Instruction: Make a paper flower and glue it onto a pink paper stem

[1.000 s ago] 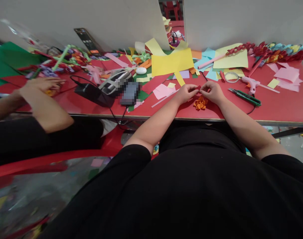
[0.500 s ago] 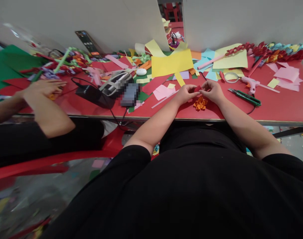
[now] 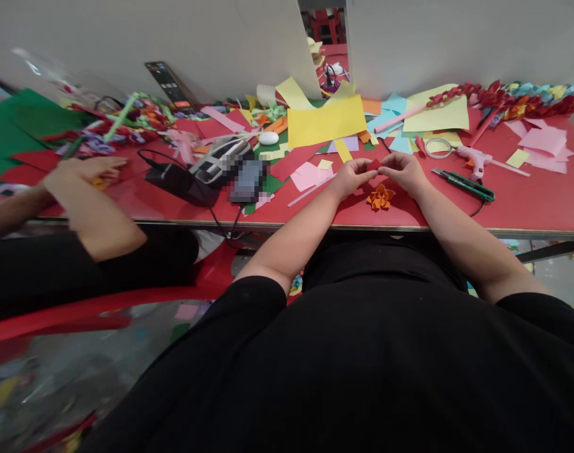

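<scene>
Between my fingertips is a small piece of red paper (image 3: 375, 165), pinched from both sides just above the tabletop. My left hand (image 3: 351, 178) grips its left side with thumb and fingers. From the right, my right hand (image 3: 405, 173) holds the other side, its fingers bent together. Just below both hands an orange folded-paper flower (image 3: 380, 197) lies on the red table (image 3: 542, 201). Past my right hand rests a green utility knife (image 3: 464, 184), with a pink glue gun (image 3: 478, 161) behind it.
A co-worker's hands (image 3: 86, 171) are at the left end of the table. A black box with a cable (image 3: 178, 182) and a phone-like device (image 3: 248, 181) lie between us. Yellow paper (image 3: 325, 121), a tape roll (image 3: 438, 148) and pink sheets (image 3: 545, 141) lie farther back.
The red paper has shifted slightly between my fingertips, and my fingers have adjusted around it. At the left, the co-worker's fingers have moved a little. The orange flower stays put.
</scene>
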Available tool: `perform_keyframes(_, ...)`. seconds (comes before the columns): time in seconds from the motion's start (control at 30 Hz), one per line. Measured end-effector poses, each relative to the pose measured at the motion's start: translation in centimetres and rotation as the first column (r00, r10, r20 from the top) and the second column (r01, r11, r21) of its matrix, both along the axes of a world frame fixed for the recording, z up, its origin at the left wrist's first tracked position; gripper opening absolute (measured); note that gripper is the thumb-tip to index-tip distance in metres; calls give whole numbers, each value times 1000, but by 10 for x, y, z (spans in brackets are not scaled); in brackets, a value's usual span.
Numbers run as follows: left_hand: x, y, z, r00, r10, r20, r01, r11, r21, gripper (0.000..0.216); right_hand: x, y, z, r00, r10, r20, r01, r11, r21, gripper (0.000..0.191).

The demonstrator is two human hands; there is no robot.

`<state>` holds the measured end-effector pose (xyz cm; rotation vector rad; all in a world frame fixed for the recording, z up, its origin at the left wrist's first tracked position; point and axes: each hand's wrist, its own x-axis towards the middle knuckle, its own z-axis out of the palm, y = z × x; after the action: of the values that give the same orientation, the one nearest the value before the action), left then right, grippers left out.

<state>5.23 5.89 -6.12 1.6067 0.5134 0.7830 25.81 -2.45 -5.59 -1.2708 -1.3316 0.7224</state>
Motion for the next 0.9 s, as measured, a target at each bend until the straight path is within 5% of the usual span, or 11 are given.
perform_keyframes(0.17, 1, -1, 0, 1000, 10, -1, -10, 1000, 2, 34, -2, 1, 0, 999, -30, 34, 30, 1000, -1, 38)
perform_keyframes(0.37, 0, 1, 0, 998, 59, -26, -61, 996, -61, 30, -4, -5, 6, 958, -91, 272, 57, 990, 132, 24)
perform_keyframes(0.9, -2, 2, 3, 999, 11, -32, -12, 999, -30, 34, 1, -8, 13, 824, -5, 566, -100, 983, 155, 12)
